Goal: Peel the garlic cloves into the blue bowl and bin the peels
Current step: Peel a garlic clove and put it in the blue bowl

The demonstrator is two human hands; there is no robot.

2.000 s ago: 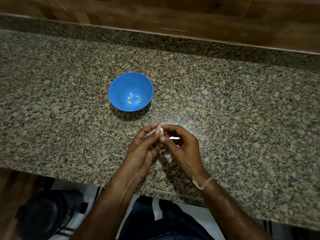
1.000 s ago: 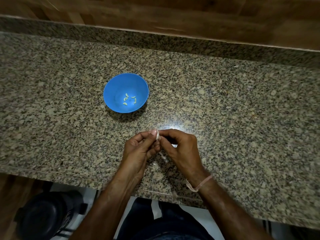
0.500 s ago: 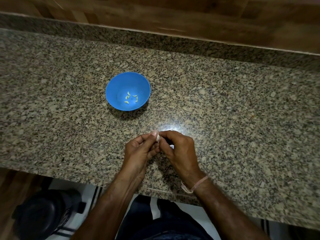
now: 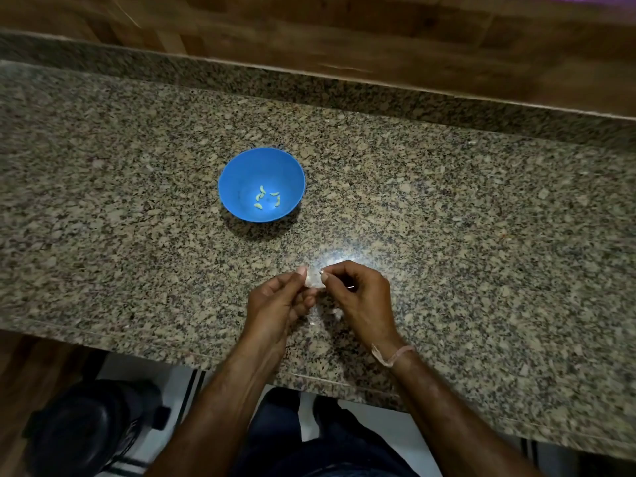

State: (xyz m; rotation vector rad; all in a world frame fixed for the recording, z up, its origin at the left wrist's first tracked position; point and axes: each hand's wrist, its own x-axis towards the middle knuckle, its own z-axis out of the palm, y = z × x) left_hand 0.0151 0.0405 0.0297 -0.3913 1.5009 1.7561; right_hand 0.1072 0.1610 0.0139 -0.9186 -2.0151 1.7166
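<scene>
A blue bowl point(image 4: 261, 166) stands on the granite counter point(image 4: 447, 218) and holds several small peeled garlic cloves point(image 4: 267, 197). Nearer to me, both hands meet over the counter's front part. My left hand point(image 4: 278, 304) and my right hand point(image 4: 358, 294) pinch one pale garlic clove point(image 4: 314, 279) between their fingertips. Bits of white peel point(image 4: 335, 313) lie on the counter beneath my hands, partly hidden by them.
The counter's front edge point(image 4: 172, 349) runs just under my wrists. A black bin point(image 4: 89, 428) stands on the floor at the lower left. A wooden wall point(image 4: 344, 39) rises behind the counter's raised back ledge.
My hands have stayed together on the clove, working it with small finger movements and shifting slightly. The bowl and its cloves have not moved.
</scene>
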